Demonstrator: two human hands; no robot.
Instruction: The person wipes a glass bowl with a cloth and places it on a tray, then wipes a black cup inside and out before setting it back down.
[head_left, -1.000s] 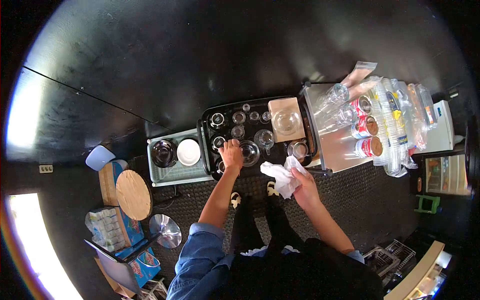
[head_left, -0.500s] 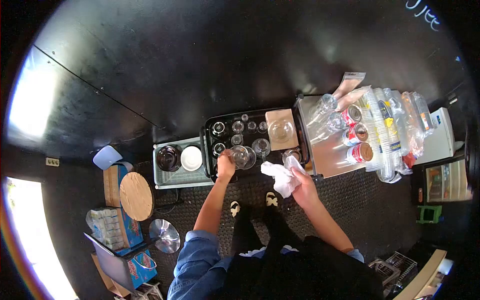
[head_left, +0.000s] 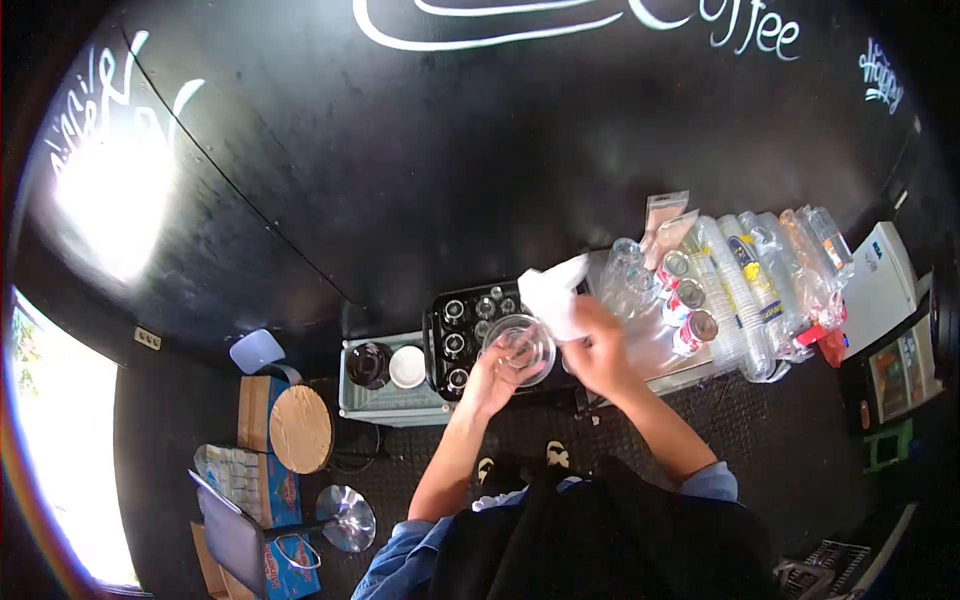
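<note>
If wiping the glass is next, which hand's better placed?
Right hand, most likely: it holds the white cloth close by the glass, though contact isn't clear. The left hand is taken up holding the glass.

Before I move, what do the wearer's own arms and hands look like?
The left hand and right hand are both bare, ungloved. The left sleeve and right sleeve are blue, denim-like, leaving the forearms uncovered.
</note>
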